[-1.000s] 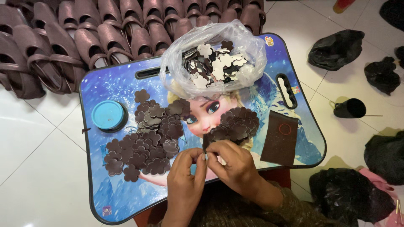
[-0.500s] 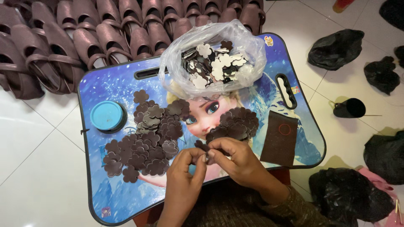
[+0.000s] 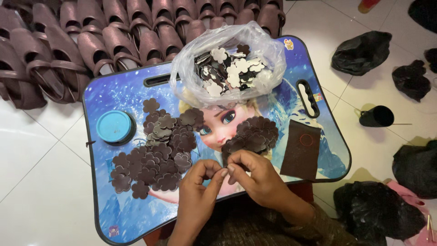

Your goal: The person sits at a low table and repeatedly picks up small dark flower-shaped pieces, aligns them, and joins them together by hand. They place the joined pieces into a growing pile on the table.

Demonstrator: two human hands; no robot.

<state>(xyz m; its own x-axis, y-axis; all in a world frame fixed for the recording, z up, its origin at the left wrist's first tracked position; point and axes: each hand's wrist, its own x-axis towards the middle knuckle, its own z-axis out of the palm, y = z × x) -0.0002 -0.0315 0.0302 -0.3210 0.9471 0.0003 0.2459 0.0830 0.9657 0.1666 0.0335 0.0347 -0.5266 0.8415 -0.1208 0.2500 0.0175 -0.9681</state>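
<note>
Left hand (image 3: 196, 191) and right hand (image 3: 255, 175) meet fingertip to fingertip over the near edge of the blue lap counter (image 3: 114, 218). Both grips pinched nearly closed on a small dark flower cutout (image 3: 226, 160), apparently; the fingers mostly hide it. Loose pile of cutouts (image 3: 157, 152) lies just left; smaller heap (image 3: 255, 134) just behind.

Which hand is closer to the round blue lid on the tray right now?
Left. The left hand is low at the tray's near edge, right of the round blue lid. The right hand touches it fingertip to fingertip, farther right.
</note>
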